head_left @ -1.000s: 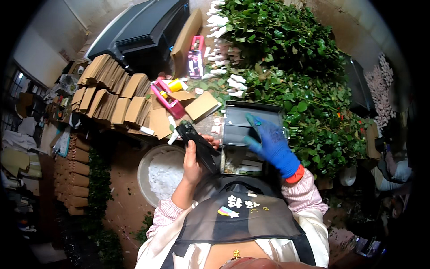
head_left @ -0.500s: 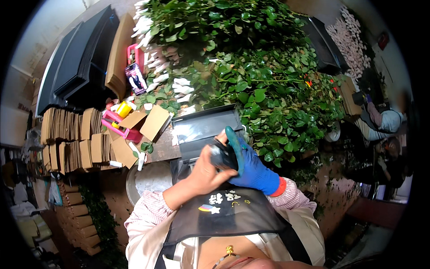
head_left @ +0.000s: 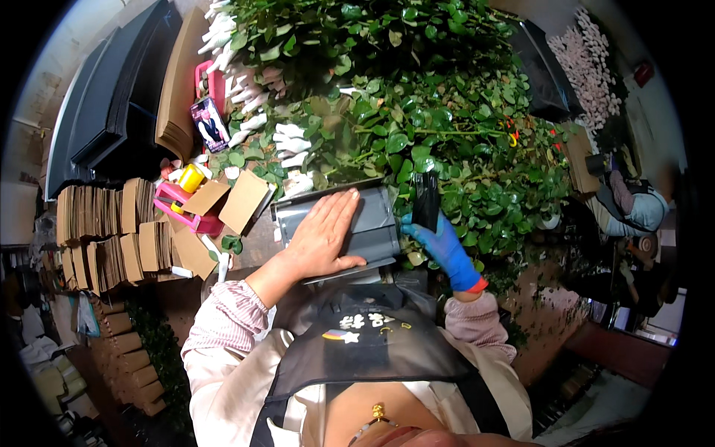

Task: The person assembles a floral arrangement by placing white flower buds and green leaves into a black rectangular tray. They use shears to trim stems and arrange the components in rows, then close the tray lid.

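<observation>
My left hand (head_left: 325,232), bare, lies flat with fingers stretched out on a shallow dark grey box or folded sheet (head_left: 376,214) with a shiny surface, at the table's front edge. My right hand (head_left: 447,252) wears a blue glove and is just right of that grey piece. Its fingers are closed around the lower end of a long glossy black object (head_left: 426,200), which points away from me over the leaves. What kind of object it is cannot be made out.
Leafy green stems (head_left: 439,141) are heaped across the table, with white-wrapped ends (head_left: 292,145) on the left. Cardboard pieces (head_left: 243,201), a pink holder (head_left: 186,211) and a yellow roll (head_left: 191,177) lie left. Cardboard stacks (head_left: 97,208) stand beyond them. A co-worker (head_left: 633,201) is far right.
My hands have parted. The black object, between both hands before, is now in my right hand, further right. My left hand has moved left and flattened onto the grey piece.
</observation>
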